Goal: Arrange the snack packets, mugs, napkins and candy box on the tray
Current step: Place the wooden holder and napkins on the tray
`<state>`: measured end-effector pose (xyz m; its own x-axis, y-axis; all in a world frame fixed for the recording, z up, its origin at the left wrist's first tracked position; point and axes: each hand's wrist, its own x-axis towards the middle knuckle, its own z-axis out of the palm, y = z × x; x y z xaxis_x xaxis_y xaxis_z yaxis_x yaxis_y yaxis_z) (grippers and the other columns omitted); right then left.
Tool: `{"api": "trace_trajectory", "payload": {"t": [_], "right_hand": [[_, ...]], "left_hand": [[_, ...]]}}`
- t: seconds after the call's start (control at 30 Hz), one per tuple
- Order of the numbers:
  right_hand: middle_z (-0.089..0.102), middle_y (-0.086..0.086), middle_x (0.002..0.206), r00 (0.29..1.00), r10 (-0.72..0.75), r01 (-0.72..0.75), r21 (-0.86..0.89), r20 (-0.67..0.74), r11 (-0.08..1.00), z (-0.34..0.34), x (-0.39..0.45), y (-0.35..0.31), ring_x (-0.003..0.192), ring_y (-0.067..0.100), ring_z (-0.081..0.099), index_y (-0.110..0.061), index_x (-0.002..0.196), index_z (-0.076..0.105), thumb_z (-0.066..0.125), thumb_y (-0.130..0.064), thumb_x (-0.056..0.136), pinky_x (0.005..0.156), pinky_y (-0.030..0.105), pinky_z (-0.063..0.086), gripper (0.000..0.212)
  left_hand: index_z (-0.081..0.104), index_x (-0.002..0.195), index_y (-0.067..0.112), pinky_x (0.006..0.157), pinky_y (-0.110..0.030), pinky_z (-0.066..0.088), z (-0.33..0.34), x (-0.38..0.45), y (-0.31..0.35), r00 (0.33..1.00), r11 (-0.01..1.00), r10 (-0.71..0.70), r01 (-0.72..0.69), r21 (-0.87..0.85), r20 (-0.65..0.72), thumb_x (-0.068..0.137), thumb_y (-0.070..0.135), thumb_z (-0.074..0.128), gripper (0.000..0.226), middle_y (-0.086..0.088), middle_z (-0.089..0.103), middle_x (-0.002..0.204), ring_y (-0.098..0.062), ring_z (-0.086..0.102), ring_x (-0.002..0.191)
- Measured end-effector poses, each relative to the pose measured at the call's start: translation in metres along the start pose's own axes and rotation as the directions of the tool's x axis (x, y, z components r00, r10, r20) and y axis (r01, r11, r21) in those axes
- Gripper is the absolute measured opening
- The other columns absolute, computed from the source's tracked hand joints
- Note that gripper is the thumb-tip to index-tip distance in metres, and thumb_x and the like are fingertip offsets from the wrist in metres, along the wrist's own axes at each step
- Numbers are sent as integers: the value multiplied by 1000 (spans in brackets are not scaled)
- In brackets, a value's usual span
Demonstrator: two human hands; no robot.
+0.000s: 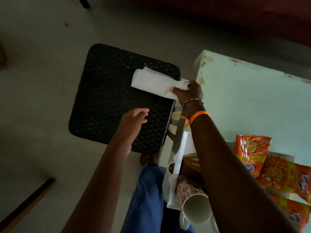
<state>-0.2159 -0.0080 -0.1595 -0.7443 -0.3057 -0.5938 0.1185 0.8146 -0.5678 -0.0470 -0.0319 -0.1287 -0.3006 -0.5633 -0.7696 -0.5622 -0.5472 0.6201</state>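
My right hand [188,91] grips a white folded napkin [151,82] and holds it above the far right corner of a dark woven stool [107,105]. My left hand [133,121] hovers open over the stool's near side, fingers spread, holding nothing. At the lower right a white tray [182,148] sits on the pale green table [252,101]. A white mug [196,210] lies on its side there, next to a red-patterned mug [186,189]. Orange snack packets [250,150] lie to the right of my right forearm. A brown box-like thing [190,167] is partly hidden under that arm.
The stool stands on a grey floor, left of the table's corner [202,64]. A dark and orange stick [28,202] lies on the floor at the lower left. My blue trouser leg [144,199] is between stool and table. A dark red surface [252,17] fills the far right.
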Motion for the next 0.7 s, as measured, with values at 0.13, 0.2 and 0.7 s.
{"api": "trace_trajectory", "payload": {"t": [0.13,0.2,0.7], "right_hand": [[64,21,110,994,11,-38,257,108,966,-20,-15,8,106,35,60,4,108,60,73,-9,73,97,50,47,40],[63,16,99,987,-7,-56,378,161,924,-37,-31,16,98,31,60,0,102,61,71,-1,74,97,52,47,29],[63,9,94,967,-199,151,271,161,951,-174,-122,151,73,4,62,-6,102,59,68,-1,77,68,14,53,27]], "left_hand": [[48,127,10,102,-33,37,7,-7,0,995,971,-78,90,-220,61,96,21,37,35,-7,58,120,-18,56,108],[45,129,13,99,-32,40,9,-16,-2,988,909,-93,133,-395,121,94,29,41,39,-5,60,116,-19,57,111],[57,108,12,66,-13,54,92,-110,-51,989,980,84,-59,-190,126,79,-3,62,33,-5,64,95,-8,62,78]]}}
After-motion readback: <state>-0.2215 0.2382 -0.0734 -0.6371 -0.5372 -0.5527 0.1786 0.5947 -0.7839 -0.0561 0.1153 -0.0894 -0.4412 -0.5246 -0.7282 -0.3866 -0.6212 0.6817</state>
